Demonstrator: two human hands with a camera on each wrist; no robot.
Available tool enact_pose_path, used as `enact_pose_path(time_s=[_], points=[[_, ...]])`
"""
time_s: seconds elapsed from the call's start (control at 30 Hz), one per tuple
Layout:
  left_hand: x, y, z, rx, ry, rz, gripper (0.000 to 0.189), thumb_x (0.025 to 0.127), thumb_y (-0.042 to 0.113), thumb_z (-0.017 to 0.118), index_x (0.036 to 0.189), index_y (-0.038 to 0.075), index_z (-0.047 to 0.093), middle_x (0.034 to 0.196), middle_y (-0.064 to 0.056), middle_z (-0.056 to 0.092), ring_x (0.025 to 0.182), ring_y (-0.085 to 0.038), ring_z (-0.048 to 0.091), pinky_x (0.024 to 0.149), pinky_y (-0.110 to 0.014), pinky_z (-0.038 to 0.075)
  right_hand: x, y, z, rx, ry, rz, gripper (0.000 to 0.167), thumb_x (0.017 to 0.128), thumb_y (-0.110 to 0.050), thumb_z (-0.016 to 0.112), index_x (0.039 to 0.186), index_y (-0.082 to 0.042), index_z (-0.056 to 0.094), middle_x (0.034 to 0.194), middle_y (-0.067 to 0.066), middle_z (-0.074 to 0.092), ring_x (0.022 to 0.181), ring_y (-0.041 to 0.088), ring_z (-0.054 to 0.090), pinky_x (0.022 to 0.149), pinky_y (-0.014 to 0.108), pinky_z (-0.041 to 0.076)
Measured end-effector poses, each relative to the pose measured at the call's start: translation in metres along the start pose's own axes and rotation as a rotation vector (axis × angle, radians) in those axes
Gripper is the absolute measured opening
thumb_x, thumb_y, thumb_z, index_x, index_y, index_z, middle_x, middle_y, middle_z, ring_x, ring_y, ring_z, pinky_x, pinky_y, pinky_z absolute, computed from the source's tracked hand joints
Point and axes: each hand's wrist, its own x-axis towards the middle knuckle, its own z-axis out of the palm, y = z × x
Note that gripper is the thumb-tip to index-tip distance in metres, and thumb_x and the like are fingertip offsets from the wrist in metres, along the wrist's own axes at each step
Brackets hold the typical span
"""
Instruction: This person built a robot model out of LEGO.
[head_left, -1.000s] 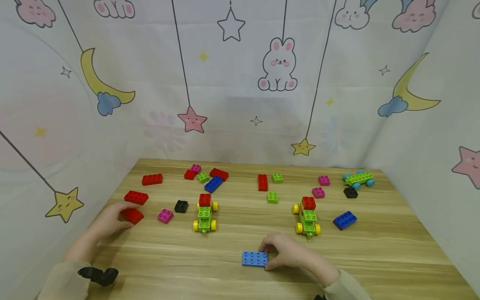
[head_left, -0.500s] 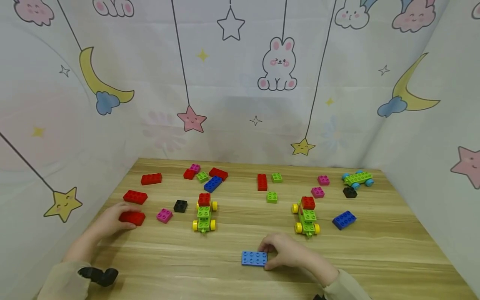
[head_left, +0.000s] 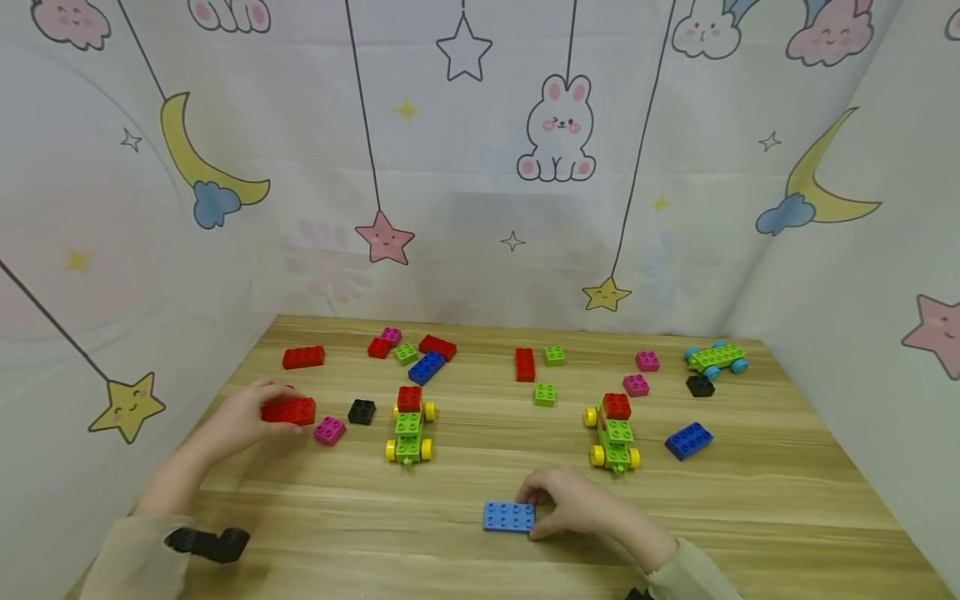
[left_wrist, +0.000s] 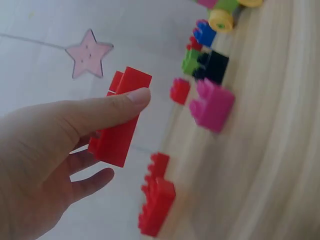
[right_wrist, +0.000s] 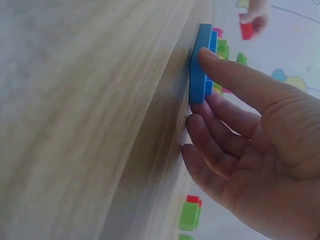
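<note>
The left hand (head_left: 243, 419) pinches a red brick (head_left: 292, 411) above the left side of the wooden table (head_left: 375, 542), while the right hand (head_left: 576, 500) pinches a flat light-blue brick (head_left: 508, 517) at its near middle.

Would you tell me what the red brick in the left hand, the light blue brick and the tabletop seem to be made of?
The red brick in the left hand looks like hard, smooth plastic: crisp edges, flat faces.
The light blue brick: probably smooth plastic too; even color, regular studs.
The tabletop: wood or laminate, with streaky grain and perhaps a satin finish.
</note>
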Motion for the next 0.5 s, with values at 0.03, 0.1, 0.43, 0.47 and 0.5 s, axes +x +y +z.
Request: enact_pose_path(time_s=[0.03, 0.1, 0.43, 0.47, 0.5], points=[[0.002, 0.006, -0.001, 0.000, 0.016, 0.011, 0.045, 0.077, 0.017, 0.083, 0.113, -0.003, 0.066, 0.112, -0.024, 0.061, 0.099, -0.037, 0.059, 0.082, -0.049, 0.051, 0.000, 0.000, 0.000, 0.001, 0.000, -0.001, 0.033, 0.075, -0.022, 0.085, 0.103, -0.013, 0.071, 0.097, -0.009, 0.067, 0.087, -0.001, 0.056, 0.079, 0.021, 0.050], [0.005, 0.019, -0.003, -0.002, 0.053, 0.034, 0.043, 0.077, 0.016, 0.083, 0.113, -0.002, 0.067, 0.109, -0.020, 0.061, 0.097, -0.034, 0.059, 0.081, -0.046, 0.051, 0.000, 0.000, 0.000, 0.003, 0.000, -0.003, 0.033, 0.075, -0.022, 0.085, 0.103, -0.013, 0.071, 0.097, -0.009, 0.066, 0.087, -0.001, 0.056, 0.079, 0.021, 0.050], [0.016, 0.084, 0.001, -0.003, 0.187, 0.197, 0.040, 0.073, 0.012, 0.086, 0.109, 0.005, 0.070, 0.098, -0.006, 0.062, 0.091, -0.024, 0.058, 0.074, -0.034, 0.054, 0.000, 0.001, 0.001, 0.019, 0.002, 0.000, 0.033, 0.075, -0.021, 0.085, 0.103, -0.013, 0.070, 0.098, -0.009, 0.066, 0.088, 0.000, 0.057, 0.080, 0.021, 0.050], [0.018, 0.089, 0.003, -0.009, 0.185, 0.208, 0.040, 0.073, 0.012, 0.086, 0.109, 0.006, 0.070, 0.098, -0.006, 0.062, 0.092, -0.024, 0.058, 0.074, -0.035, 0.054, 0.000, 0.001, 0.000, 0.025, 0.001, 0.004, 0.033, 0.075, -0.021, 0.085, 0.103, -0.013, 0.070, 0.098, -0.009, 0.066, 0.088, 0.000, 0.057, 0.080, 0.021, 0.050], [0.020, 0.094, 0.005, -0.013, 0.182, 0.223, 0.040, 0.073, 0.013, 0.086, 0.109, 0.007, 0.071, 0.099, -0.005, 0.062, 0.093, -0.024, 0.058, 0.075, -0.035, 0.054, 0.000, 0.001, 0.000, 0.032, -0.001, 0.007, 0.033, 0.075, -0.021, 0.085, 0.103, -0.013, 0.070, 0.098, -0.009, 0.066, 0.088, 0.000, 0.057, 0.080, 0.021, 0.050]])
